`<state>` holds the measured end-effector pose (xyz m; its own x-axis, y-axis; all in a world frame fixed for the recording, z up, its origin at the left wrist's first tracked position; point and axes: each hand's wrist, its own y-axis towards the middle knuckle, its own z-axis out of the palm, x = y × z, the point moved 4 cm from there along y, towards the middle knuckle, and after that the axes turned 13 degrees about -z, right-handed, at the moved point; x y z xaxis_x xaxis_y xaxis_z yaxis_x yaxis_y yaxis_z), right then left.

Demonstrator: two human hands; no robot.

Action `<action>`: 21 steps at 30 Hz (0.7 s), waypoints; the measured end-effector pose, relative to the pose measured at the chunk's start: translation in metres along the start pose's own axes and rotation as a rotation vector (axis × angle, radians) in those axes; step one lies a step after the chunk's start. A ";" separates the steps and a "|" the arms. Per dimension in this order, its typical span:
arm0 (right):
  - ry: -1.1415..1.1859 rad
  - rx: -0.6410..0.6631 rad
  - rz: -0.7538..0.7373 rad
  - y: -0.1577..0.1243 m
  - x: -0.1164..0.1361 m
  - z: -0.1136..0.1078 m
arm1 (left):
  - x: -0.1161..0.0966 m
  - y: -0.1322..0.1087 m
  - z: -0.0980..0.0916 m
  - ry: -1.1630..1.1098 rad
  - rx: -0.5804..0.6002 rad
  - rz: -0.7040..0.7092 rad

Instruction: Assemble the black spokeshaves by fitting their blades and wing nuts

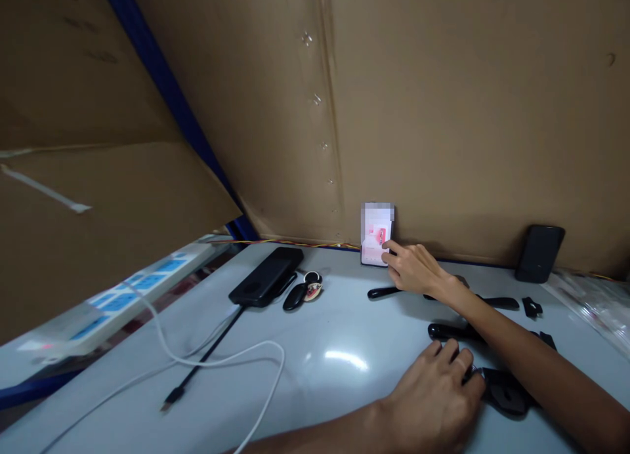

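My right hand [416, 270] reaches across the pale table [325, 369] to a small lit phone [377, 234] that leans upright against the cardboard wall. Its index finger and thumb pinch the phone's lower right edge. My left hand [436, 398] lies palm down near the front edge, fingers curled together over a black plastic part [504, 392]. More long black plastic pieces [499, 303] lie on the table between and beside my two arms.
A black power bank [268, 277] with a black cable [197, 369], a key fob [294, 298] and a round charm [313, 287] lie left of centre. A white cable [221, 361] loops there. A power strip [123, 296] lies far left, a black device [539, 254] and a plastic bag [598, 303] right.
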<state>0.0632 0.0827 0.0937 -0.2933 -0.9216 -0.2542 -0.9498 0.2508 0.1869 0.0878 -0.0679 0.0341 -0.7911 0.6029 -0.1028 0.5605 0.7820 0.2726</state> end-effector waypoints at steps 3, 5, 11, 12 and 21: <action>0.000 -0.001 0.006 -0.001 -0.001 0.001 | 0.000 0.000 0.000 0.007 -0.005 0.002; -0.010 -0.026 0.021 -0.002 -0.003 0.000 | 0.000 0.000 -0.001 0.014 -0.011 0.007; -0.030 -0.086 0.057 -0.004 -0.010 -0.002 | -0.001 0.000 -0.002 -0.001 -0.031 0.003; -0.032 -0.081 0.055 -0.004 -0.010 -0.001 | -0.001 0.000 -0.002 -0.005 -0.034 0.003; 0.019 0.139 -0.131 0.003 0.026 0.020 | 0.001 0.000 -0.005 -0.002 0.033 0.017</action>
<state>0.0505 0.0650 0.0688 -0.1653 -0.9541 -0.2497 -0.9860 0.1655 0.0202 0.0860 -0.0684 0.0386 -0.7810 0.6165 -0.0998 0.5817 0.7762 0.2430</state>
